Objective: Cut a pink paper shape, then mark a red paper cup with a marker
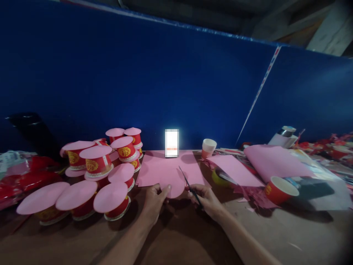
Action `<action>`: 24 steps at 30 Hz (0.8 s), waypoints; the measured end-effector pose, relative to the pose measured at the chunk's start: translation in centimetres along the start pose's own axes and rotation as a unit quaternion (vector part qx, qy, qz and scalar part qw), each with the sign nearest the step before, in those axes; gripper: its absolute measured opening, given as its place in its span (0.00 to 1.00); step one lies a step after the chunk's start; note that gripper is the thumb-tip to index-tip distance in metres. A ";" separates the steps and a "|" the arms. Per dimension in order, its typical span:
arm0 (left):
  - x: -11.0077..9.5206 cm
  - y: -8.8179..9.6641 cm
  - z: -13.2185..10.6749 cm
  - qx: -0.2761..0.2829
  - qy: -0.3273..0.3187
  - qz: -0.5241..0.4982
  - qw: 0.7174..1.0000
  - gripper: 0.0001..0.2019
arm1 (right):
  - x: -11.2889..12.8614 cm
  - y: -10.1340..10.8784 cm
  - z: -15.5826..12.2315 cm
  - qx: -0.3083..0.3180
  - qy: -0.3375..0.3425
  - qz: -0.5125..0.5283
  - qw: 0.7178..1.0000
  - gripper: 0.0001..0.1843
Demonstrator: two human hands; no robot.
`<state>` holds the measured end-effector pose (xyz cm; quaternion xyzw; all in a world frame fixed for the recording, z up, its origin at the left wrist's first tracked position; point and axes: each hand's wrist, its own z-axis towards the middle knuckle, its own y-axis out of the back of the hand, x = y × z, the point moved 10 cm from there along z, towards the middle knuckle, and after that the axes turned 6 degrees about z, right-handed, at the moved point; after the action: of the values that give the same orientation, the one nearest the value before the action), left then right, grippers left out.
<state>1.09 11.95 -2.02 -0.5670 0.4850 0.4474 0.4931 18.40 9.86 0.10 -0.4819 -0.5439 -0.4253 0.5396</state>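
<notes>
My left hand (154,201) pinches the left edge of a rounded pink paper piece (174,186) between thumb and fingers. At its right, my right hand (205,200) is closed around a pair of dark scissors (195,192). The blades point up and away, close to the right edge of the paper piece. Behind both hands, larger pink paper sheets (150,167) lie flat on the brown table (176,235). A lit phone (172,143), its screen blurred out, stands upright on the far part of the sheets.
Left stand several red paper cups with pink disc tops (96,162), some stacked. Rightward are a white-and-red cup (209,148), pink sheets (275,162), paper scraps (256,197), a red cup (281,190) and a bottle (282,137). A blue wall panel (165,73) rises behind.
</notes>
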 end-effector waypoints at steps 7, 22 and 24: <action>0.0 0.2 0.2 -0.003 -0.016 0.001 1.000 0.12 | -0.2 -0.1 0.1 0.009 0.006 -0.004 1.000 0.24; -0.4 0.3 0.2 -0.010 -0.032 -0.013 0.999 0.12 | -0.2 -0.2 0.1 0.005 -0.005 -0.003 1.000 0.23; -0.4 0.3 0.3 -0.010 -0.037 -0.017 0.999 0.13 | -0.1 -0.3 0.0 0.007 -0.006 -0.001 1.000 0.23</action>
<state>0.75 12.29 -1.70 -0.5631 0.4521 0.4641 0.5130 18.13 9.84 0.03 -0.4799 -0.5506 -0.4196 0.5390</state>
